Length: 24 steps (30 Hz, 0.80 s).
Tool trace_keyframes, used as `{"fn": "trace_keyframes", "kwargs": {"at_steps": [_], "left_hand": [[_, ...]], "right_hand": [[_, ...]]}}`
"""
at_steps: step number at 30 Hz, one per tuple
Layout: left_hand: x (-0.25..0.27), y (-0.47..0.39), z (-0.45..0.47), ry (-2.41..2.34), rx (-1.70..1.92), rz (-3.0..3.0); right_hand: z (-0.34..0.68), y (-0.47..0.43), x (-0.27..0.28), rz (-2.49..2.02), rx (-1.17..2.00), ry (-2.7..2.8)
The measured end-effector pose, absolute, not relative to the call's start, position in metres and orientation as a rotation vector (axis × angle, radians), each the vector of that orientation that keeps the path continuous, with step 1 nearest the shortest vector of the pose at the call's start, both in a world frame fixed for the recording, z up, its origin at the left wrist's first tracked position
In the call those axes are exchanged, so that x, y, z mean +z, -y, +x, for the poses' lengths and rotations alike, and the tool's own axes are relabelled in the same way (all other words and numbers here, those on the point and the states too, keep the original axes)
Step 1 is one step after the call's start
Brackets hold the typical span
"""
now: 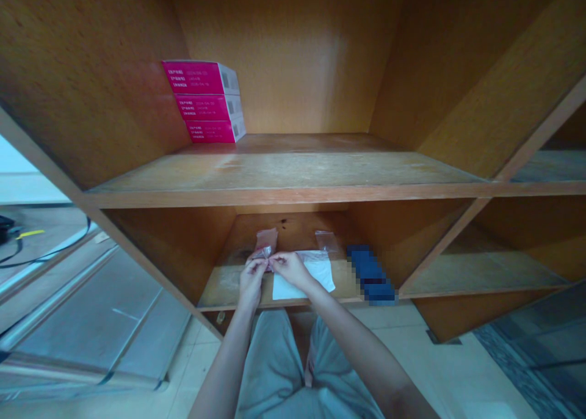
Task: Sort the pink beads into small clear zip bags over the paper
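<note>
here, the wooden lower shelf point(217, 289) is a shallow, open box with a worn, pale-brown floor, dull and scuffed toward its front edge. a small pinkish packet point(267, 238) of thin, glossy, crinkled plastic lies on it, left of the middle, its far end pointing to the back edge. a flat, smooth white sheet point(300, 287) spreads just to the right of it, near the front edge; whether it is paper or plastic, i cannot tell. behind the sheet lies a clear bag point(326, 240), see-through and roughly rectangular, toward the back edge. near the front right corner is a long dark-blue item point(370, 275), blurred into blocks, so its material is hidden; its near end reaches the front edge.

on the upper shelf point(293, 168), toward the back left corner, stands a neat stack of three boxes point(206, 101), flat-sided, bright pink with white ends and small print.

the left hand point(251, 280) has a narrow grip, fingertips pinched at the near part of the pinkish packet. the right hand point(292, 269) reaches over the white sheet, and its grip is just as narrow, thumb and fingers pinching the same plastic right beside the left fingertips.
</note>
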<state>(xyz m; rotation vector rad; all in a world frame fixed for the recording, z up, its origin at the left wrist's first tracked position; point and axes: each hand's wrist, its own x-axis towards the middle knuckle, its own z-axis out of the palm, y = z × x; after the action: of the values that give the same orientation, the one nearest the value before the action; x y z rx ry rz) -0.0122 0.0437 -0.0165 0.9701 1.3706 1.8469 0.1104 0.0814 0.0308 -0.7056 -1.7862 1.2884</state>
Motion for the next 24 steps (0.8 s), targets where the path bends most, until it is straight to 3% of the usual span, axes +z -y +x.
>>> {"fn": "trace_keyframes", "kwargs": {"at_steps": [18, 24], "left_hand": [[-0.017, -0.042, -0.013, -1.382, 1.836, 1.048], [-0.013, -0.041, -0.011, -1.339, 1.856, 1.016]], "right_hand": [[0.108, -0.088, 0.029, -0.855, 1.141, 1.945], [0.113, -0.091, 0.04, -0.764, 1.262, 1.951]]}}
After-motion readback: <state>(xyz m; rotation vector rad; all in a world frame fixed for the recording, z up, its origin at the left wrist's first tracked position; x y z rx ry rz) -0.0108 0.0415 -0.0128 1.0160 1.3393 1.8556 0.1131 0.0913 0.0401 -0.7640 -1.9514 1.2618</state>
